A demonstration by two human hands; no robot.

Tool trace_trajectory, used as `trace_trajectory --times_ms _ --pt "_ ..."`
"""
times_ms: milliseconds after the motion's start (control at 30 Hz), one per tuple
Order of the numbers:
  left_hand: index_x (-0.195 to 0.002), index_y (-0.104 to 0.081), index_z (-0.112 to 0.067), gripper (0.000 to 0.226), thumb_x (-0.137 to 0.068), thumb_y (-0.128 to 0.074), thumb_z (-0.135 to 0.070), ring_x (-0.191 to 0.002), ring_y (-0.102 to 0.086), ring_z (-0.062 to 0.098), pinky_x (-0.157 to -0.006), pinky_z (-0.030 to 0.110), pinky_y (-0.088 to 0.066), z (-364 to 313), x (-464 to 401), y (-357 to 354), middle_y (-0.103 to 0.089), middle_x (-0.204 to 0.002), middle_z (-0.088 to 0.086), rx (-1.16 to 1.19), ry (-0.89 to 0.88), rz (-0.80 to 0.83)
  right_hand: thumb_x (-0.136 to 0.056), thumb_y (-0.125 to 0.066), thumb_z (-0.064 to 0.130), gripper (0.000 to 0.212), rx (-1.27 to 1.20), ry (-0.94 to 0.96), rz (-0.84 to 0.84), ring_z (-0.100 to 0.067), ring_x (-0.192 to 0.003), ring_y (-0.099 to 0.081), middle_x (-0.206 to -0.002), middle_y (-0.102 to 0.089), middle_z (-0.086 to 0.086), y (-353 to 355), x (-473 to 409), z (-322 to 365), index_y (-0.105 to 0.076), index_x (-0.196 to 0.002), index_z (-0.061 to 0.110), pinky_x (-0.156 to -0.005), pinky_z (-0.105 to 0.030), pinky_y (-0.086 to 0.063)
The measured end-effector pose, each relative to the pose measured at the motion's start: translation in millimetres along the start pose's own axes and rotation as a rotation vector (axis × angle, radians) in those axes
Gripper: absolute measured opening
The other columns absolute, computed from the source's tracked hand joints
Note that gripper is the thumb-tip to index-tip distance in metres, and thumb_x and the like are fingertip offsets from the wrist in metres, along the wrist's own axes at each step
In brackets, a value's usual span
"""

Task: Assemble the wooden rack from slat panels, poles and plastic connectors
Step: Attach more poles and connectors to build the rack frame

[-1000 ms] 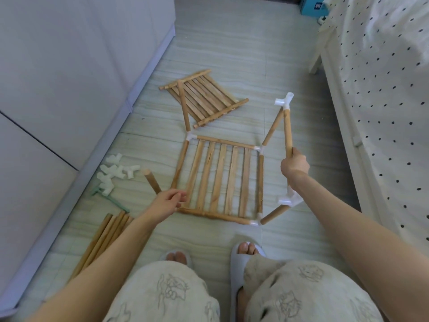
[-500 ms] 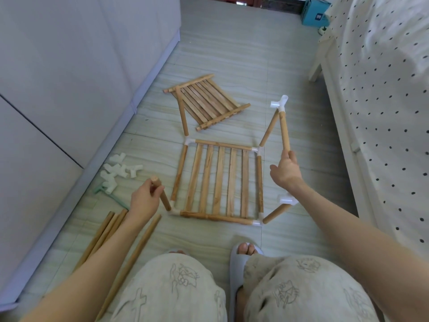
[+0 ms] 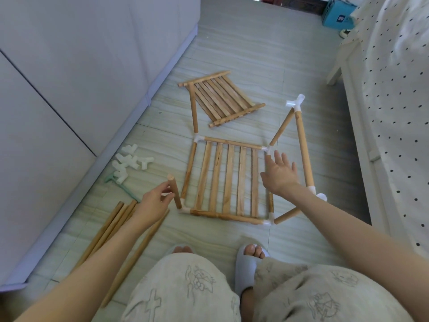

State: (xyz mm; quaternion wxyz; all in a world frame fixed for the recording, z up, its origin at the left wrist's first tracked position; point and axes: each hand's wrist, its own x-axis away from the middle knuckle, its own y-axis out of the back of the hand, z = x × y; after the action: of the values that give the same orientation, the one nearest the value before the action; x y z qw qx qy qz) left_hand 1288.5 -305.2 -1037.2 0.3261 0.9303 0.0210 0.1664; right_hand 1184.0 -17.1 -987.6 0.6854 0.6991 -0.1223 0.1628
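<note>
Seating short pole (image 3: 174,194) upright into near-left connector (image 3: 185,209) of slat panel (image 3: 228,180) flat on floor; left hand (image 3: 155,203) pinching pole, steadying it; right hand (image 3: 279,174) spread above panel, holding nothing.

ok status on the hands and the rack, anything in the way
Left hand pinching short pole standing in near-left connector. Right hand open over slat panel, holding nothing. Nothing blocking; spare poles lie left.
</note>
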Motion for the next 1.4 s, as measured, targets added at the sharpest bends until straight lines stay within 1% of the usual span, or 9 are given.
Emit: trace_trajectory --times_ms 333,733,833,933,1033,1133,1200,1267,1400 --pt "-0.144 -0.032 -0.017 0.047 -0.098 -0.043 -0.021 -0.133 -0.037 0.023 -0.105 0.028 -0.028 23 -111 28 -0.036 -0.147 0.007 -0.271 -0.152 0.107 -0.099 -0.038 0.03 0.055 -0.105 0.182 0.077 -0.036 -0.122 -0.046 -0.143 -0.038 -0.017 -3 -106 43 -0.017 -0.147 0.013 -0.096 -0.043 -0.04" --pt "-0.149 0.013 -0.02 0.076 -0.097 -0.035 -0.047 -0.143 0.02 0.023 -0.116 0.037 0.004 58 -252 -83 0.029 -0.152 0.008 -0.797 -0.242 0.393 -0.097 -0.045 0.02 0.04 -1.215 -0.259 0.26 -0.024 -0.098 -0.055 -0.116 -0.05 -0.015 -38 -308 93 -0.042 -0.131 -0.001 -0.085 -0.034 -0.051" --pt "-0.144 0.021 -0.014 0.085 -0.095 -0.038 -0.049 -0.143 0.017 0.024 -0.115 0.034 0.009 69 -261 -88 0.042 -0.138 0.008 -0.903 -0.298 0.403 -0.097 -0.048 0.017 0.046 -1.637 -0.374 0.331 -0.03 -0.116 -0.051 -0.127 -0.044 -0.018 -33 -345 106 -0.032 -0.138 0.006 -0.097 -0.039 -0.047" --pt "-0.145 -0.007 -0.003 0.105 -0.075 -0.069 -0.05 -0.139 -0.026 0.035 -0.111 0.043 -0.02 75 -261 -91 0.006 -0.15 0.021 -0.899 -0.353 0.346 -0.098 -0.046 0.021 0.048 -2.048 -0.542 0.377 -0.032 -0.127 -0.044 -0.138 -0.04 -0.019 -29 -373 121 -0.028 -0.141 0.006 -0.1 -0.042 -0.044" --pt "-0.138 -0.037 0.002 0.098 -0.065 -0.072 -0.053 -0.127 -0.047 0.034 -0.097 0.05 -0.041 79 -260 -99 -0.033 -0.145 0.024 -0.843 -0.314 0.318 -0.099 -0.045 0.021 0.024 -2.114 -0.692 0.357 -0.029 -0.111 -0.055 -0.111 -0.054 -0.016 -30 -388 135 -0.043 -0.113 0.002 -0.088 -0.036 -0.052" --pt "-0.138 -0.038 0.002 0.081 -0.08 -0.034 -0.055 -0.131 -0.041 0.028 -0.1 0.049 -0.04 75 -258 -103 -0.029 -0.147 0.021 -0.809 -0.265 0.309 -0.097 -0.047 0.028 0.022 -1.941 -0.691 0.33 -0.018 -0.068 -0.053 -0.079 -0.049 -0.007 -32 -397 143 -0.047 -0.095 0.006 -0.052 -0.023 -0.046" --pt "-0.144 -0.01 -0.003 0.081 -0.081 -0.011 -0.055 -0.141 -0.016 0.025 -0.111 0.046 -0.023 71 -259 -101 0.001 -0.152 0.017 -0.837 -0.232 0.324 -0.096 -0.048 0.033 0.023 -1.909 -0.719 0.265 -0.014 -0.06 -0.044 -0.075 -0.045 -0.003 -28 -401 141 -0.048 -0.097 0.01 -0.047 -0.023 -0.042" --pt "-0.139 0.02 -0.014 0.076 -0.078 0.008 -0.057 -0.142 0.015 0.021 -0.116 0.041 0.002 71 -259 -98 0.035 -0.143 0.005 -0.868 -0.239 0.372 -0.097 -0.047 0.031 0.02 -1.941 -0.707 0.21 -0.013 -0.059 -0.042 -0.072 -0.044 -0.001 -21 -399 136 -0.047 -0.097 0.011 -0.048 -0.024 -0.042" --pt "-0.147 0.017 -0.019 0.068 -0.097 -0.015 -0.052 -0.142 0.022 0.018 -0.116 0.039 0.008 56 -267 -85 0.035 -0.148 -0.002 -0.838 -0.113 0.528 -0.098 -0.047 0.017 0.017 -2.318 -0.574 0.154 -0.02 -0.068 -0.054 -0.08 -0.05 -0.014 9 -375 125 -0.051 -0.091 0.002 -0.083 -0.027 -0.054"
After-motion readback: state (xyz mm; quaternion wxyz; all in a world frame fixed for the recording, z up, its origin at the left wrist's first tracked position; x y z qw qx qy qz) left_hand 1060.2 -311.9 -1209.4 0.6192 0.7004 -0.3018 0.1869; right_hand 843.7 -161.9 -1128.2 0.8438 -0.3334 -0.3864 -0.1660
